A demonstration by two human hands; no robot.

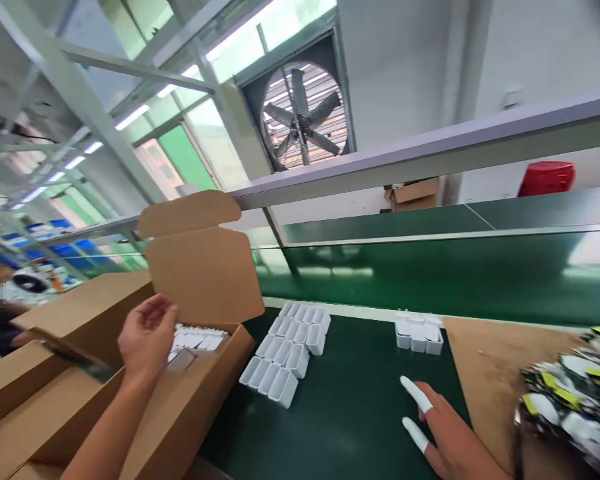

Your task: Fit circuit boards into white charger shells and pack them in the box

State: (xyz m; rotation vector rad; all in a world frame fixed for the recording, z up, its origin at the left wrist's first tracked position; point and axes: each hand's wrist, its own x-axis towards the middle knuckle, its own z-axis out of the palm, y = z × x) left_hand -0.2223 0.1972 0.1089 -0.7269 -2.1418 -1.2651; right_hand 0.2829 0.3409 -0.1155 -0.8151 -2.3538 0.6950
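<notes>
My left hand (147, 337) is raised over an open cardboard box (205, 393), its fingers curled together. Whatever they hold, if anything, cannot be made out. White pieces (200, 338) lie inside that box, partly hidden by the hand. My right hand (447, 430) hovers at the lower right above the green table (350, 400), fingers apart and holding nothing; white finger covers are on two of its fingertips. White compartment trays (280, 350) stand in a staggered group between the box and this hand. Beyond my right hand sits another white tray (419, 333) with white pieces on it.
At right, a brown board (500, 373) bears a pile of small items with yellow and white parts (575, 387). More cardboard boxes (80, 327) stand at left, where a person is partly in view. A metal rail (410, 157) crosses behind the table, below a large fan (303, 117).
</notes>
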